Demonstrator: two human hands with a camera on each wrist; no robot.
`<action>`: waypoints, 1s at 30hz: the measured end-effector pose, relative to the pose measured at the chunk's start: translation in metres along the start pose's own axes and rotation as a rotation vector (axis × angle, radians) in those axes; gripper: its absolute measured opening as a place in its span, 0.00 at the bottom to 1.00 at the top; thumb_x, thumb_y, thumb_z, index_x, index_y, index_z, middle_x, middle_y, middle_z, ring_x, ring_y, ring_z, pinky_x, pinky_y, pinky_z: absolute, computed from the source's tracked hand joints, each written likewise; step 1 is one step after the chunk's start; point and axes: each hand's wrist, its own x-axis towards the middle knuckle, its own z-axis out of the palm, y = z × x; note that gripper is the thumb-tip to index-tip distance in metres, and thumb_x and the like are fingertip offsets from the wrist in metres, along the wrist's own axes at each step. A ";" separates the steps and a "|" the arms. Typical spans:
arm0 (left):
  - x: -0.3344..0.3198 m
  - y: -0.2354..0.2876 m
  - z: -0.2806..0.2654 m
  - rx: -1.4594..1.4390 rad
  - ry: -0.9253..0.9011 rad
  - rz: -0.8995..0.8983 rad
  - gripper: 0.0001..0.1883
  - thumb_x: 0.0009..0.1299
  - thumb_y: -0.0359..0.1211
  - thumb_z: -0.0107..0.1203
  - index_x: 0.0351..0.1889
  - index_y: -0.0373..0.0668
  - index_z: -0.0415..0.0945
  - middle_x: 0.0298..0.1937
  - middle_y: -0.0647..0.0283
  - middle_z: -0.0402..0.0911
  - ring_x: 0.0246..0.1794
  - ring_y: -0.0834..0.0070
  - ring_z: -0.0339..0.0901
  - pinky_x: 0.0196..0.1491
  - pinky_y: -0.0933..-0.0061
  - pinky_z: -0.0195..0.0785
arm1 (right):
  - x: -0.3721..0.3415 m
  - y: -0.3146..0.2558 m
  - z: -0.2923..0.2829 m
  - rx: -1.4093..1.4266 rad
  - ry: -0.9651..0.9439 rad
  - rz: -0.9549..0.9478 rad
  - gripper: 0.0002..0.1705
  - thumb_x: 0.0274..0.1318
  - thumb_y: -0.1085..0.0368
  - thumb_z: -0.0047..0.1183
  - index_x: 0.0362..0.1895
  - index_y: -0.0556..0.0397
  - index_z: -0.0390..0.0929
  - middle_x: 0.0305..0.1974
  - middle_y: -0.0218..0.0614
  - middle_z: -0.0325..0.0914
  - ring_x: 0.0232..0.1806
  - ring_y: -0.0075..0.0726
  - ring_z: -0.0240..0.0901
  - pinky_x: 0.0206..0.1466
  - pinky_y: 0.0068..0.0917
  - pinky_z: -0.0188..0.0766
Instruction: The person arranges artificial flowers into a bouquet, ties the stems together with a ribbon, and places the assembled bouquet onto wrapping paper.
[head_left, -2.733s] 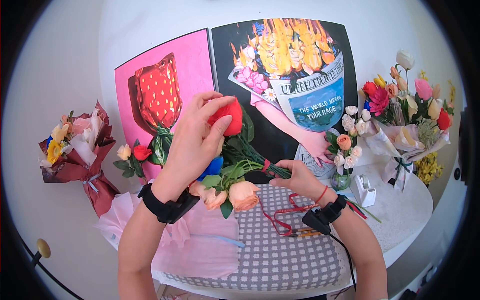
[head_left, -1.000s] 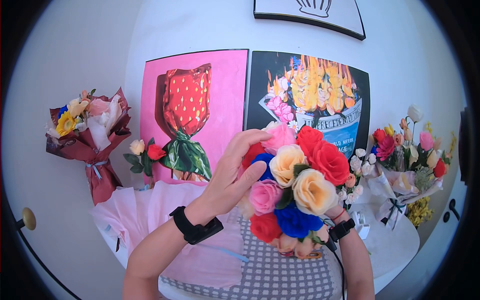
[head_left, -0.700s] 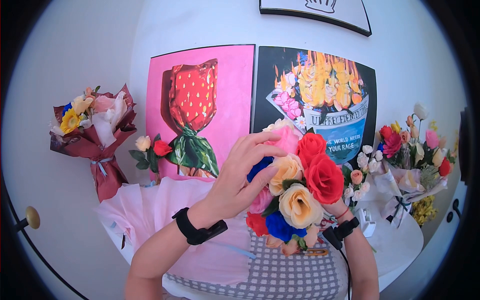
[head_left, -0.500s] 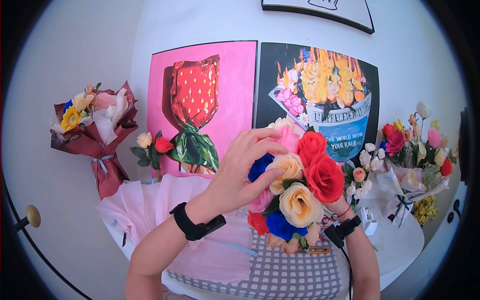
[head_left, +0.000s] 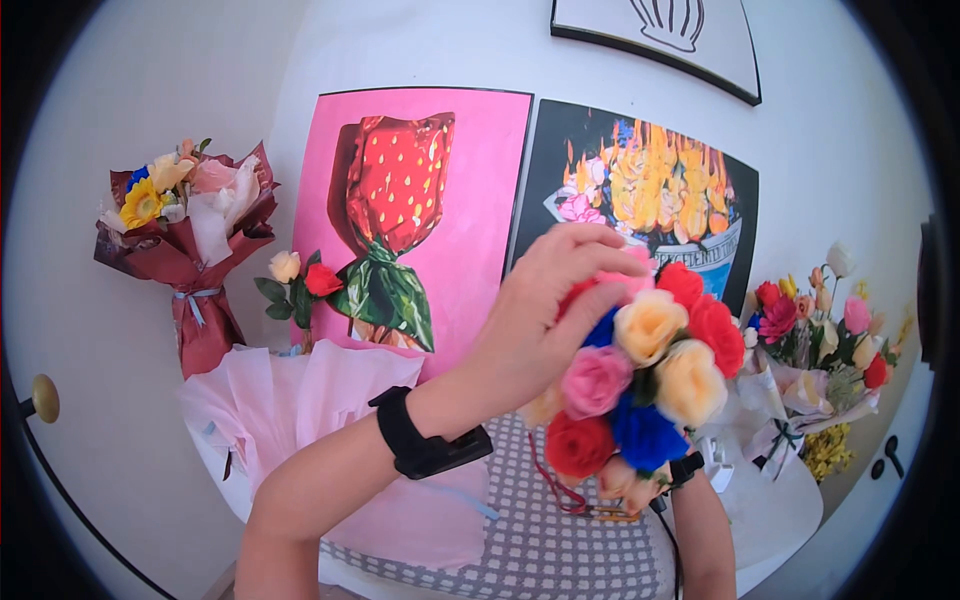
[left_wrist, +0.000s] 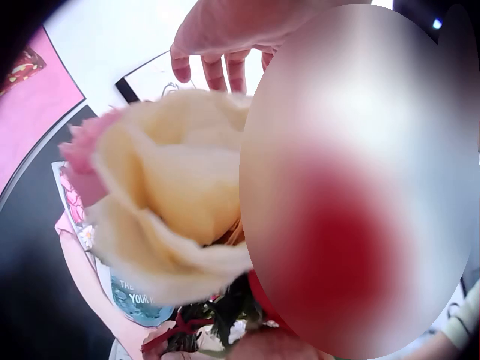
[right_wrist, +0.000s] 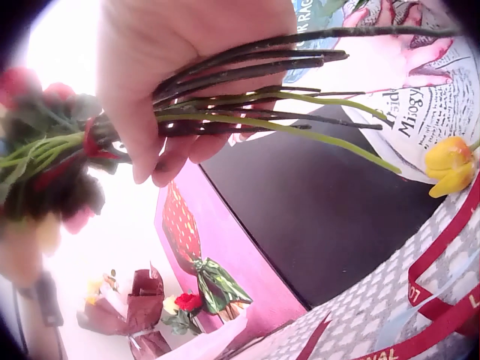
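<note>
A bunch of artificial roses is held up over the table, its blooms turned toward the head camera: cream [head_left: 690, 383], red [head_left: 580, 445], pink [head_left: 597, 380] and blue [head_left: 645, 430]. My left hand [head_left: 545, 300] reaches over the bunch's upper left, loosely bent fingers against a pink bloom and thumb in front. In the left wrist view its fingers hang beyond a large cream rose [left_wrist: 180, 187]. My right hand [right_wrist: 202, 37] grips the dark and green stems [right_wrist: 315, 55] just beyond a red tie [right_wrist: 91, 142]. Blooms hide that hand in the head view.
Pink wrapping sheets [head_left: 300, 400] cover the table's left. Red printed ribbon [right_wrist: 450, 255] lies on the checked cloth [head_left: 540, 545]. A maroon-wrapped bouquet [head_left: 205, 310] stands left, a pale-wrapped one [head_left: 775, 395] right. A white tape dispenser [head_left: 715, 465] sits near my right wrist.
The bunch has swung from lying sideways to facing the camera, then moved right. My left hand has gone from a red rose to the pink bloom; the right hand kept the stems.
</note>
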 end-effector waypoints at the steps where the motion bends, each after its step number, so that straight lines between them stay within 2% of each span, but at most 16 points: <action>1: 0.000 0.000 -0.003 -0.007 0.008 0.010 0.09 0.62 0.26 0.49 0.41 0.40 0.73 0.46 0.60 0.69 0.48 0.73 0.67 0.51 0.74 0.59 | -0.013 -0.001 -0.007 -0.005 -0.002 -0.002 0.16 0.44 0.69 0.59 0.41 0.55 0.75 0.38 0.30 0.76 0.40 0.20 0.69 0.46 0.19 0.65; 3: -0.004 -0.005 -0.007 -0.074 -0.010 -0.137 0.08 0.62 0.24 0.47 0.39 0.38 0.73 0.44 0.60 0.70 0.47 0.73 0.68 0.51 0.74 0.59 | -0.018 -0.001 -0.005 -0.010 -0.007 -0.005 0.16 0.44 0.68 0.59 0.41 0.55 0.75 0.38 0.30 0.76 0.40 0.21 0.69 0.46 0.19 0.65; 7: -0.015 -0.011 -0.001 0.100 -0.116 -0.071 0.08 0.59 0.24 0.50 0.38 0.40 0.72 0.43 0.59 0.71 0.47 0.67 0.69 0.49 0.71 0.61 | -0.035 0.000 -0.027 0.000 -0.013 -0.003 0.15 0.45 0.68 0.58 0.41 0.55 0.75 0.38 0.31 0.76 0.40 0.21 0.69 0.46 0.20 0.65; 11: -0.011 -0.005 0.006 0.206 -0.093 -0.037 0.09 0.58 0.26 0.53 0.38 0.42 0.73 0.44 0.59 0.71 0.48 0.64 0.68 0.49 0.69 0.61 | -0.047 0.003 -0.023 0.025 -0.022 0.016 0.15 0.45 0.68 0.58 0.41 0.55 0.74 0.38 0.31 0.76 0.41 0.21 0.69 0.46 0.20 0.65; 15: -0.009 -0.005 0.007 0.267 -0.149 -0.061 0.11 0.55 0.29 0.58 0.35 0.42 0.72 0.47 0.58 0.69 0.50 0.63 0.66 0.50 0.69 0.61 | -0.038 0.001 -0.027 0.062 -0.026 0.035 0.15 0.45 0.68 0.58 0.41 0.55 0.74 0.38 0.31 0.75 0.41 0.21 0.69 0.47 0.20 0.65; 17: -0.009 -0.008 0.007 0.290 -0.131 0.035 0.10 0.53 0.29 0.59 0.33 0.42 0.72 0.50 0.58 0.69 0.51 0.63 0.65 0.50 0.68 0.61 | -0.045 0.005 -0.024 0.083 -0.028 0.043 0.15 0.46 0.68 0.57 0.41 0.55 0.74 0.38 0.31 0.75 0.41 0.22 0.69 0.47 0.20 0.65; 23: -0.011 -0.021 0.008 0.121 -0.220 0.005 0.07 0.54 0.26 0.57 0.29 0.39 0.72 0.51 0.58 0.68 0.48 0.65 0.68 0.48 0.69 0.62 | -0.058 0.013 -0.025 0.143 -0.048 0.058 0.14 0.46 0.68 0.57 0.41 0.55 0.74 0.38 0.32 0.75 0.41 0.22 0.69 0.47 0.20 0.65; 28: -0.015 -0.017 0.015 0.065 -0.177 -0.031 0.04 0.57 0.25 0.54 0.28 0.38 0.70 0.51 0.57 0.69 0.47 0.64 0.69 0.46 0.71 0.63 | -0.065 0.018 -0.026 0.188 -0.060 0.066 0.14 0.47 0.68 0.56 0.41 0.55 0.74 0.38 0.32 0.75 0.41 0.22 0.69 0.47 0.20 0.65; 30: -0.017 -0.018 0.018 0.086 -0.103 0.005 0.03 0.58 0.24 0.51 0.27 0.37 0.68 0.51 0.56 0.69 0.48 0.63 0.68 0.47 0.70 0.63 | -0.065 0.019 -0.031 0.207 -0.066 0.071 0.14 0.47 0.68 0.56 0.41 0.55 0.74 0.38 0.32 0.75 0.41 0.22 0.69 0.47 0.20 0.65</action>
